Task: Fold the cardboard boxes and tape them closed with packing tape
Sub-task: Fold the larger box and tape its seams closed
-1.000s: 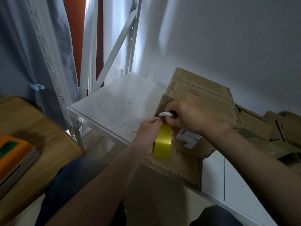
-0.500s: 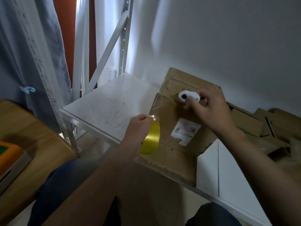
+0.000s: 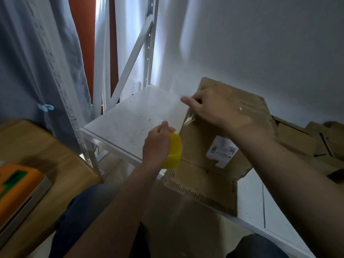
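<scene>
A brown cardboard box (image 3: 197, 144) with a white label (image 3: 221, 152) stands on a white shelf (image 3: 134, 118). Its lower flap (image 3: 202, 189) hangs open over the shelf's front edge. My left hand (image 3: 157, 144) grips a yellow roll of packing tape (image 3: 174, 150) just left of the box's near face. A strip of clear tape (image 3: 189, 117) runs over the box's upper left corner. My right hand (image 3: 219, 108) lies on the box top and presses down there, thumb pointing left. What is under its palm is hidden.
Flattened cardboard boxes (image 3: 316, 146) pile up at the right against the grey wall. A wooden table (image 3: 37, 155) with an orange object (image 3: 16, 183) sits at the left. A perforated shelf upright (image 3: 61, 94) and hanging grey cloth (image 3: 33, 62) stand behind it.
My right hand rose from the tape roll to the box top, carrying a small white object that is no longer visible. It now presses tape at the upper left corner. My left hand stayed with the roll.
</scene>
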The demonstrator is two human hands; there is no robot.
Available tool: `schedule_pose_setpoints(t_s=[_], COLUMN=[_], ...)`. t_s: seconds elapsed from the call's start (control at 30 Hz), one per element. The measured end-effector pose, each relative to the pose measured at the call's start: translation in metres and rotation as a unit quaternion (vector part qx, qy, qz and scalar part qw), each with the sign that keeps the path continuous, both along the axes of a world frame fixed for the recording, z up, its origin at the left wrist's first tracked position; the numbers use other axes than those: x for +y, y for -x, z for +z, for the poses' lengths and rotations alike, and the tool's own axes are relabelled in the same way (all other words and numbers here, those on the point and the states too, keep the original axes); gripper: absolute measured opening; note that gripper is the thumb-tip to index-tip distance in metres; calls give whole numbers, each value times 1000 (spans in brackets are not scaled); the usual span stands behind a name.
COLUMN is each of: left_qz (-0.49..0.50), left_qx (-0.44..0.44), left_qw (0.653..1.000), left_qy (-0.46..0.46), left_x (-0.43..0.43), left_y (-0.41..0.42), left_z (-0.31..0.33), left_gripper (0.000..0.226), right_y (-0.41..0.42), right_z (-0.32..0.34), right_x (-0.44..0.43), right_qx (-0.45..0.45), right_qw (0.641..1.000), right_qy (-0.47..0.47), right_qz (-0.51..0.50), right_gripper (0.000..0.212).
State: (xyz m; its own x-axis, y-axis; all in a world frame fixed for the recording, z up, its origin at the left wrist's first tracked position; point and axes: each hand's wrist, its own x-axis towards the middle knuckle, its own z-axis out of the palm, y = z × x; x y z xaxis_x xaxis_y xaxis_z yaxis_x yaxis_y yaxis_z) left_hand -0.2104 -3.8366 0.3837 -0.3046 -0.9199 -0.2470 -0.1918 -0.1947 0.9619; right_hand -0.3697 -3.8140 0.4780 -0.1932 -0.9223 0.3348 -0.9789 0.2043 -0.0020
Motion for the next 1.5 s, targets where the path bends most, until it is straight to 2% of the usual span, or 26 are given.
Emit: schedule_pose_setpoints(t_s=[0.07, 0.13, 0.23, 0.3, 0.43, 0.57, 0.73, 0.8, 0.97, 1.03, 1.13, 1.37, 1.43, 1.5], left_qz=[-3, -5, -7, -9, -16, -32, -36, -35, -39, -40, -41, -47, -50, -50], left_qx=[-4, -7, -9, -13, -14, -22, -30, -37, -49, -49, -49, -52, -51, -45], left_qw=[1000, 1000, 1000, 1000, 1000, 999, 999, 998, 998, 997, 997, 997, 997, 997], left_qy=[-11, -12, -3, 2, 11, 20, 17, 25, 30, 33, 34, 44, 43, 39], left_x=[-1, -1, -2, -2, 1, 4, 6, 6, 7, 8, 9, 10, 11, 15], left_y=[0, -1, -1, -1, -2, 1, 2, 2, 5, 6, 7, 11, 13, 15], left_z=[-1, -2, -2, -1, 0, -2, -2, -3, -4, -4, -4, -4, -3, -1], left_gripper=[37, 35, 36, 36, 35, 43, 50, 50, 51, 52, 51, 49, 48, 44], right_y=[-8, -9, -1, 7, 18, 27, 33, 35, 31, 30, 30, 61, 64, 63], right_z=[-7, -12, -8, -4, 0, 0, -17, -25, -29, -35, -44, -48, -52, -52], right_x=[-11, -13, -7, -4, 6, 13, 32, 36, 34, 33, 23, 36, 38, 38], right_qx=[89, 131, 103, 79, 58, 93, 148, 155, 9, 22, 63, 33, -1, -38], right_qw=[995, 990, 994, 995, 993, 988, 981, 980, 997, 996, 993, 991, 988, 982], right_qy=[-21, -36, -42, -51, -81, -100, -107, -102, 8, 43, 59, 29, 55, 89], right_qz=[-40, -42, -5, 22, 61, 74, 68, 73, 81, 80, 81, 128, 142, 160], right_gripper=[68, 59, 43, 42, 54, 63, 92, 96, 61, 51, 53, 88, 81, 61])
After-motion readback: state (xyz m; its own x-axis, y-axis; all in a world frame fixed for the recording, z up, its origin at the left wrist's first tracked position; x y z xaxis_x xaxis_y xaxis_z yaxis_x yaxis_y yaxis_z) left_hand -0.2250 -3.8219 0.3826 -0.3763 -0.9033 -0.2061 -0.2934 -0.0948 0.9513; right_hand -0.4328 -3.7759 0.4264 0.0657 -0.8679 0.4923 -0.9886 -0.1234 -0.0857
